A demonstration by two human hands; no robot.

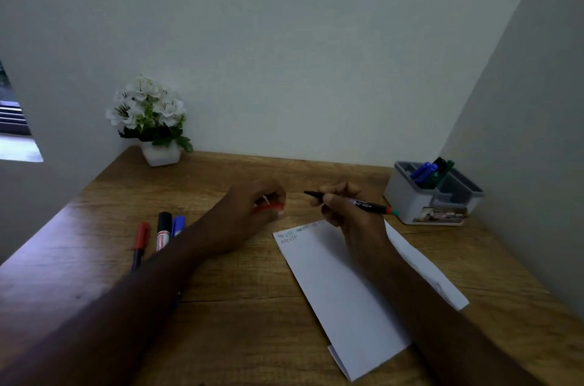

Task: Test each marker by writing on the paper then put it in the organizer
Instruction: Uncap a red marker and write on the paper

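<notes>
1. black-bodied marker [354, 202] lies across the right hand [350, 218], uncapped, its dark tip pointing left above the desk and a red and green band at its rear end pointing toward the organizer; the fingers curl round the barrel in a writing grip.
2. red cap [268, 208] sits in the left hand [249, 211], pinched between curled fingers and thumb, just left of the marker's tip and apart from it.
3. white paper [341, 290] lies under the right hand and forearm, running slantwise toward the near edge of the desk; faint handwriting at its top left corner reads roughly "abcdef", repeated along the top and once more on a second line.
4. grey organizer [407, 196] stands at the far right of the desk near the side wall, holding blue markers [423, 171] and darker green and black ones [441, 169] upright and leaning; a printed label on its front is too blurred to read.
5. three markers lie side by side left of the left forearm: a red-capped one [140, 240], a black-capped one with a white and red label [164, 232] whose text cannot be read, and a blue-capped one [178, 224].
6. wooden desk [240, 306] has a warm brown grain.
7. white flowers in a white pot [151, 120] stand in the far left corner, against plain pale walls [300, 53] that close in behind and on the right.
</notes>
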